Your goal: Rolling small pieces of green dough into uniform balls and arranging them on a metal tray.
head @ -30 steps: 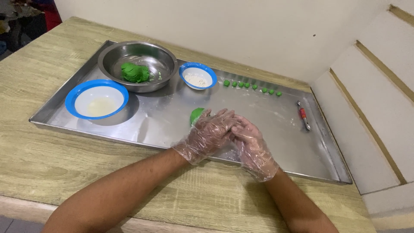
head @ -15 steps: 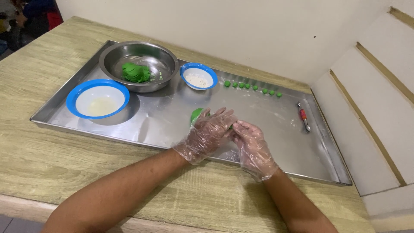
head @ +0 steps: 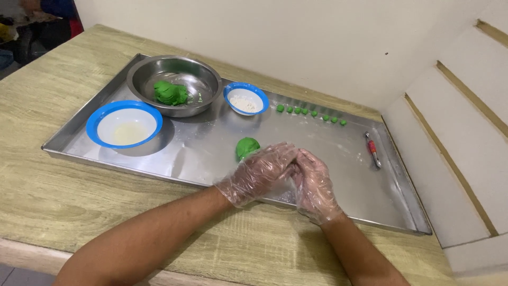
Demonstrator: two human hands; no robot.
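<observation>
2 gloved hands meet over the tray

Whatever sits between the palms is hidden; I cannot tell if the left hand [head: 260,172] and right hand [head: 313,182], pressed together at lower centre, grasp anything. Just above the left hand's fingertips lies a green dough lump [head: 246,147], partly covered, roundish, no clear long axis, on the steel tray [head: 338,159] atop the wooden tabletop [head: 63,196].
</observation>
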